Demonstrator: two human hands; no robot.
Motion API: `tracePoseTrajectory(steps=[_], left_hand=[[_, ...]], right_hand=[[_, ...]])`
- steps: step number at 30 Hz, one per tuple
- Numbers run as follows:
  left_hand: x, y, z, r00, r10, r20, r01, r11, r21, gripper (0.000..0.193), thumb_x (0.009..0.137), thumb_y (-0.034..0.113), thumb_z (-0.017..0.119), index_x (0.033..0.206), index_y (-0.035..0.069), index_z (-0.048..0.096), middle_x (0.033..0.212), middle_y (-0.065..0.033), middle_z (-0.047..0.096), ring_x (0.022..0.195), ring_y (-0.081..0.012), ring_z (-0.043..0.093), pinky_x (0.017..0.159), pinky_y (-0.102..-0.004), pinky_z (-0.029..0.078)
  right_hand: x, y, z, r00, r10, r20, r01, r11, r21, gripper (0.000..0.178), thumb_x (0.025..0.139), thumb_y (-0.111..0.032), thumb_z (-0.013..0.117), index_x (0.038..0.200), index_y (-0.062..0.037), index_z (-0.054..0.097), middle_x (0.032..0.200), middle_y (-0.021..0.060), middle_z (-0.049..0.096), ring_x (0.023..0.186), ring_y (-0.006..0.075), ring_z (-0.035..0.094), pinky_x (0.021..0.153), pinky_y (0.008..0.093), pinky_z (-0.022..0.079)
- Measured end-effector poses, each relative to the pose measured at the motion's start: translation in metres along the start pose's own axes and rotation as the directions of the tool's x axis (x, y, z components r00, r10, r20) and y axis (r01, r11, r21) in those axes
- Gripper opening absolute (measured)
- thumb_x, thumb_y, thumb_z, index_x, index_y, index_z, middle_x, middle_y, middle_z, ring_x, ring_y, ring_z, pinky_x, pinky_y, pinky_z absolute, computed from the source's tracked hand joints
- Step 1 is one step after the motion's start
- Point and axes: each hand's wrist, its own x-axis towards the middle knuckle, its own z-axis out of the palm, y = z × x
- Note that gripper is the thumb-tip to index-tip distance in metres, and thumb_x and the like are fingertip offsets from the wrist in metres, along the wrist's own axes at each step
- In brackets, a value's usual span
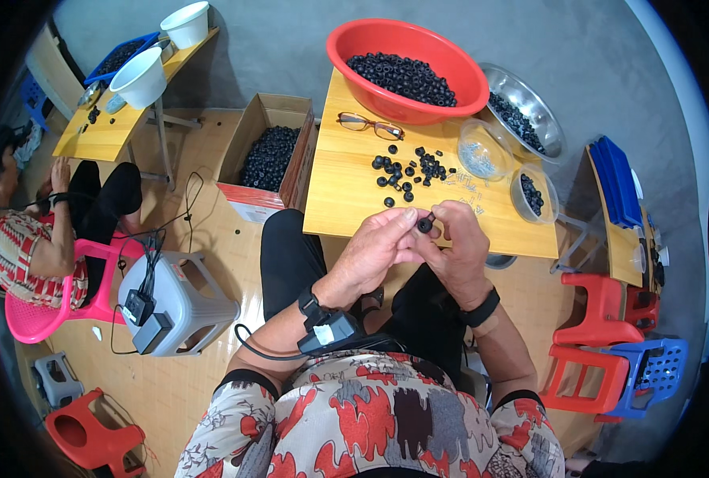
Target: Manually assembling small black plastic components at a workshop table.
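Observation:
My left hand (378, 248) and my right hand (459, 248) meet just over the front edge of the wooden table (334, 191). Pinched between the fingers of both is a small black round part (424, 225) with a hole in its end. Past my fingers, several loose black round parts (408, 186) are scattered on the tabletop. Small clear pins (467, 190) lie to their right. A clear round tub (482, 151) holds more such small pieces, and another clear tub (532, 195) has black parts in it.
A large red basin (342, 52) and a steel bowl (557, 127), both with black parts, stand at the back; eyeglasses (370, 126) lie before the basin. A cardboard box (235, 155) of black parts sits left. Another person (31, 247) sits far left beside a grey stool (179, 295) with cables.

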Motion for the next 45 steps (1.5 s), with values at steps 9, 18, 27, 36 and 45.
tracePoseTrajectory(steps=[9,18,27,36,45], left_hand=[[0.001,-0.003,-0.004,0.995,0.057,0.080,-0.076,0.964,0.255,0.027,0.095,0.025,0.051,0.095,0.001,0.063,0.087,-0.0040,0.063,0.078,-0.0094,0.061,0.069,-0.0215,0.050],[0.003,-0.014,-0.002,0.997,0.071,-0.018,-0.066,0.976,0.206,0.024,0.095,0.021,0.051,0.093,0.001,0.063,0.086,-0.0045,0.064,0.074,-0.0089,0.060,0.069,-0.0214,0.050],[-0.002,0.010,-0.006,0.997,-0.079,0.019,0.061,0.883,0.466,0.025,0.094,0.022,0.051,0.095,0.000,0.063,0.083,-0.0040,0.065,0.073,-0.0071,0.060,0.068,-0.0196,0.049],[-0.005,0.010,-0.006,0.983,-0.161,0.088,0.089,0.838,0.538,0.023,0.093,0.020,0.053,0.094,0.000,0.062,0.079,-0.0018,0.064,0.066,-0.0067,0.059,0.063,-0.0202,0.050],[-0.009,0.012,0.004,0.977,-0.186,0.107,0.079,0.775,0.626,0.018,0.094,0.013,0.051,0.095,-0.001,0.063,0.076,0.0003,0.061,0.065,-0.0050,0.056,0.063,-0.0196,0.047]], right_hand=[[-0.004,0.002,0.000,0.992,-0.118,0.051,0.123,0.985,-0.122,0.040,0.059,-0.012,0.077,0.093,-0.0060,0.058,0.086,0.0073,0.059,0.069,0.0220,0.061,0.059,0.0290,0.049],[0.012,-0.001,-0.018,0.966,-0.161,0.204,0.210,0.947,-0.244,0.031,0.065,-0.024,0.075,0.085,-0.0089,0.056,0.079,0.0045,0.056,0.069,0.0199,0.059,0.058,0.0308,0.046],[0.010,0.015,-0.021,0.854,-0.216,0.474,0.408,0.843,-0.350,0.030,0.066,-0.034,0.070,0.074,-0.0126,0.050,0.067,0.0026,0.043,0.063,0.0185,0.052,0.055,0.0316,0.041],[0.007,0.021,-0.022,0.843,-0.251,0.475,0.415,0.865,-0.280,0.031,0.067,-0.034,0.068,0.073,-0.0111,0.049,0.067,0.0041,0.044,0.061,0.0197,0.052,0.055,0.0319,0.039],[0.000,0.029,-0.023,0.818,-0.335,0.468,0.474,0.853,-0.219,0.033,0.066,-0.039,0.068,0.071,-0.0111,0.050,0.063,0.0046,0.045,0.056,0.0205,0.051,0.053,0.0333,0.039]])
